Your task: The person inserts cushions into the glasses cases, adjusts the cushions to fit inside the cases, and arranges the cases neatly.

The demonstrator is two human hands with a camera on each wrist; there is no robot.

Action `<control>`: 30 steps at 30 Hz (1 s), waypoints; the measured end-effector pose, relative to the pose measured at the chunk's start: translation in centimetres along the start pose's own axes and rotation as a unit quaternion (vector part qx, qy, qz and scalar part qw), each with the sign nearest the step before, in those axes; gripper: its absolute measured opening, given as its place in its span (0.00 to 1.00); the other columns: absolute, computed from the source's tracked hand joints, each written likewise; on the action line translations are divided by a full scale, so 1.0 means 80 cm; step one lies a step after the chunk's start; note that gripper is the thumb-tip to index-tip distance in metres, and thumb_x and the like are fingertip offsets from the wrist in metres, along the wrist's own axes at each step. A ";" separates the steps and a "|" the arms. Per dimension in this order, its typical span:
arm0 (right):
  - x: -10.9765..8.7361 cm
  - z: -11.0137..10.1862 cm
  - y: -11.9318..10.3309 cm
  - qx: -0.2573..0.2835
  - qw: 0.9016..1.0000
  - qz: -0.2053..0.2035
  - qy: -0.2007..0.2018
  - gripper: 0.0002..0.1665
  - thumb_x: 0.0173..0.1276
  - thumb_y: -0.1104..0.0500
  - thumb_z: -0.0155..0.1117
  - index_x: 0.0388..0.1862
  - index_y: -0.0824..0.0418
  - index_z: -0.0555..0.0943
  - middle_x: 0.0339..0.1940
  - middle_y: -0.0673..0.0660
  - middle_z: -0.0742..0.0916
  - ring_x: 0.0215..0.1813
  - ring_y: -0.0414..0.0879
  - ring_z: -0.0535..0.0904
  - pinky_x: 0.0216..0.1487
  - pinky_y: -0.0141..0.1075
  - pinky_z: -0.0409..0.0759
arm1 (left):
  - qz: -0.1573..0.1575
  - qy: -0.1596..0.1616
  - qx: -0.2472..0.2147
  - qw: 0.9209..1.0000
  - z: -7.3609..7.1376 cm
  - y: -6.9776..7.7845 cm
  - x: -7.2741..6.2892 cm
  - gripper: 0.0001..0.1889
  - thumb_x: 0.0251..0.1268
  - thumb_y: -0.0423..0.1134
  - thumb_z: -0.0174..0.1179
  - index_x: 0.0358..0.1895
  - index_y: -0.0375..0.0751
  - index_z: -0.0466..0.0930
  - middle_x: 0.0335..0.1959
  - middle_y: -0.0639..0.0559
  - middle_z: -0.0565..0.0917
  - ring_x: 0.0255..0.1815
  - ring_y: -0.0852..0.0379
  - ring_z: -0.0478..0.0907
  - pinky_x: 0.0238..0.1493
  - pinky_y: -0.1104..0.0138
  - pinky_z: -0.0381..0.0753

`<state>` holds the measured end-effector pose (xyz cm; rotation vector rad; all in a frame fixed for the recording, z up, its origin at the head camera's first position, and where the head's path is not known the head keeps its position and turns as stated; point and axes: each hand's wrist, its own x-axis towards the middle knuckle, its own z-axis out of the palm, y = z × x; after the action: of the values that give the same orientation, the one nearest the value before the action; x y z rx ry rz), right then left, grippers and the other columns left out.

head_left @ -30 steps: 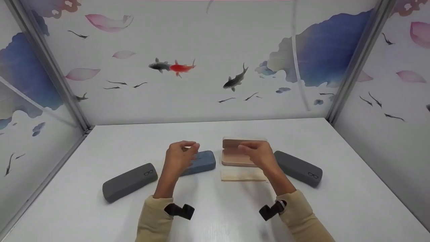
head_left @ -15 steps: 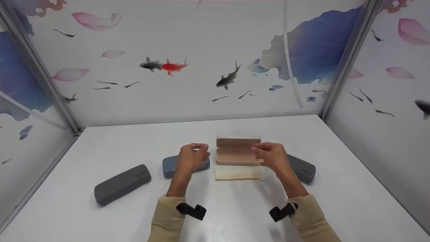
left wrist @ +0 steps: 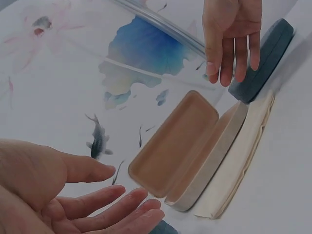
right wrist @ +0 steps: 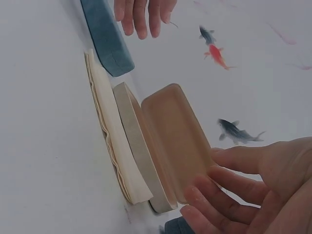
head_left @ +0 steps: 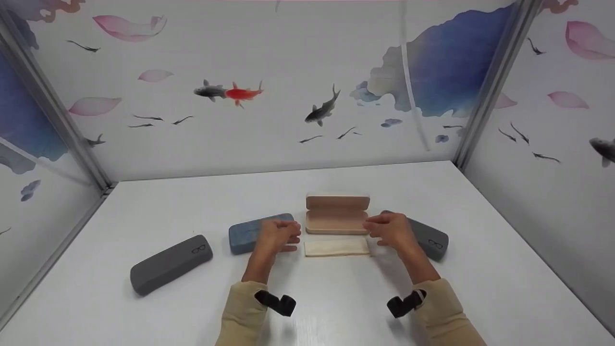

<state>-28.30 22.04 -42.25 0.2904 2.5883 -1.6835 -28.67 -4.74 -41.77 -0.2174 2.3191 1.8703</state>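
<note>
A beige glasses case (head_left: pixel 338 222) stands with its lid raised and nothing in it. In front of it lies a folded cream cloth (head_left: pixel 336 248). My left hand (head_left: pixel 276 235) hovers near the cloth's left end, partly covering a closed blue glasses case (head_left: pixel 242 236). Its fingers (left wrist: pixel 102 200) are loosely extended and hold nothing. By the right end of the beige case, my right hand (head_left: pixel 391 231) has relaxed fingers with nothing between them. It hides part of a closed dark grey glasses case (head_left: pixel 430 236).
Another dark grey glasses case (head_left: pixel 170 265) with a glasses print lies at the far left. White walls (head_left: pixel 269 139) painted with fish and petals enclose the white table (head_left: pixel 336 298) at the back and sides.
The head view has shifted, so the scene slides left. Both hands moved right relative to the cases, away from over the beige case, and the left hand came lower, nearer the cloth.
</note>
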 end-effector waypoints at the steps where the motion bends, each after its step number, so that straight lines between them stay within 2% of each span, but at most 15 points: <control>1: 0.000 -0.001 0.001 -0.001 1.000 0.002 -0.001 0.20 0.70 0.56 0.67 0.54 0.67 0.84 0.49 0.63 0.89 0.51 0.53 0.86 0.52 0.46 0.86 | -0.004 -0.002 0.007 1.000 0.001 -0.003 0.001 0.16 0.69 0.35 0.61 0.55 0.28 0.81 0.48 0.35 0.87 0.46 0.45 0.88 0.43 0.61 0.88; 6: 0.002 -0.001 0.009 -0.010 1.000 0.010 -0.012 0.20 0.70 0.57 0.66 0.54 0.69 0.83 0.51 0.66 0.88 0.50 0.56 0.88 0.48 0.44 0.87 | -0.028 -0.006 0.047 0.998 0.008 -0.013 0.005 0.17 0.64 0.34 0.67 0.53 0.28 0.81 0.48 0.36 0.88 0.44 0.46 0.88 0.43 0.61 0.88; 9: 0.003 0.001 0.011 -0.019 0.999 0.018 -0.019 0.19 0.69 0.57 0.67 0.52 0.70 0.83 0.50 0.67 0.88 0.46 0.55 0.89 0.46 0.44 0.87 | -0.035 0.007 0.066 0.997 0.012 -0.017 0.006 0.16 0.62 0.34 0.69 0.51 0.29 0.81 0.42 0.38 0.89 0.37 0.51 0.87 0.40 0.62 0.88; 11: 0.003 0.002 0.013 -0.027 0.999 0.025 -0.021 0.19 0.68 0.58 0.67 0.51 0.71 0.84 0.45 0.66 0.89 0.40 0.50 0.89 0.42 0.41 0.87 | -0.033 0.014 0.072 0.997 0.015 -0.019 0.006 0.16 0.61 0.34 0.69 0.49 0.28 0.82 0.37 0.38 0.89 0.31 0.54 0.86 0.36 0.64 0.88; 14: 0.004 0.003 0.018 -0.023 0.999 0.031 -0.027 0.18 0.67 0.58 0.69 0.49 0.72 0.84 0.35 0.60 0.90 0.33 0.44 0.85 0.35 0.36 0.84 | -0.027 0.017 0.064 0.997 0.018 -0.024 0.005 0.17 0.60 0.33 0.69 0.49 0.26 0.81 0.32 0.38 0.88 0.25 0.57 0.83 0.31 0.65 0.87; 16: 0.004 0.004 0.021 -0.023 0.999 0.033 -0.033 0.19 0.66 0.58 0.69 0.49 0.72 0.84 0.34 0.58 0.90 0.32 0.42 0.84 0.33 0.35 0.83 | -0.023 0.014 0.053 0.998 0.019 -0.026 0.005 0.18 0.59 0.32 0.69 0.50 0.25 0.80 0.30 0.38 0.88 0.23 0.59 0.82 0.30 0.66 0.87; 23: 0.006 0.010 0.027 -0.024 0.998 0.045 -0.043 0.21 0.67 0.58 0.70 0.53 0.70 0.83 0.41 0.60 0.91 0.33 0.42 0.86 0.33 0.35 0.84 | -0.030 0.003 0.017 0.999 0.022 -0.033 0.005 0.20 0.60 0.30 0.68 0.53 0.23 0.77 0.32 0.37 0.89 0.24 0.60 0.84 0.28 0.67 0.86; 30: 0.006 0.014 0.027 -0.033 0.997 0.049 -0.045 0.22 0.64 0.59 0.71 0.53 0.72 0.83 0.38 0.59 0.89 0.34 0.43 0.85 0.34 0.35 0.84 | -0.040 0.011 0.038 0.998 0.031 -0.032 0.005 0.19 0.60 0.30 0.68 0.51 0.25 0.75 0.25 0.45 0.86 0.20 0.61 0.81 0.23 0.68 0.85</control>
<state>-28.49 21.93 -44.71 0.3247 2.5161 -1.5390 -28.43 -2.88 -44.84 -0.3168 2.3539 1.7476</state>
